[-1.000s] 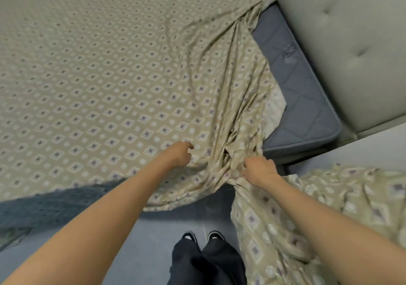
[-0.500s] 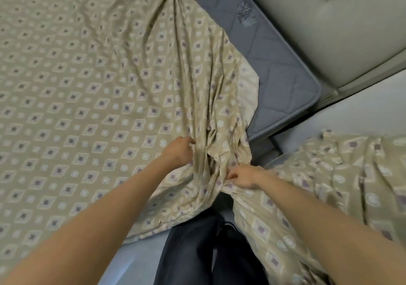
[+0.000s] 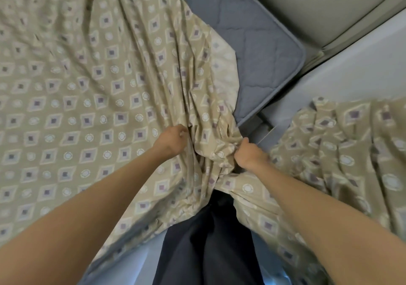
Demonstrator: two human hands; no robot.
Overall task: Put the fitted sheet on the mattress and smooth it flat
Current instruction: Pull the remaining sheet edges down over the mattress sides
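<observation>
- A view from above, looking down at two bare forearms reaching forward over a bed.
- A fitted sheet [image 3: 87,100], beige with a pattern of small diamonds and circles, covers most of the mattress [image 3: 259,49] and is wrinkled toward one corner.
- That corner of the grey quilted mattress is bare; the sheet's edge stops short of it and bunches into folds beside it.
- The left hand [image 3: 172,140] is closed, fingers curled into a fold of the sheet on top of the mattress near its side edge.
- The right hand [image 3: 249,154] is closed in a fist around gathered sheet fabric just off the mattress edge, close beside the left hand.
- More of the same patterned fabric trails from the right hand down and outward, heaped on the pale floor [image 3: 351,73].
- A pale padded headboard [image 3: 318,3] stands against the bare mattress end.
- Dark trousers [image 3: 208,240] show between the arms, at the mattress side.
</observation>
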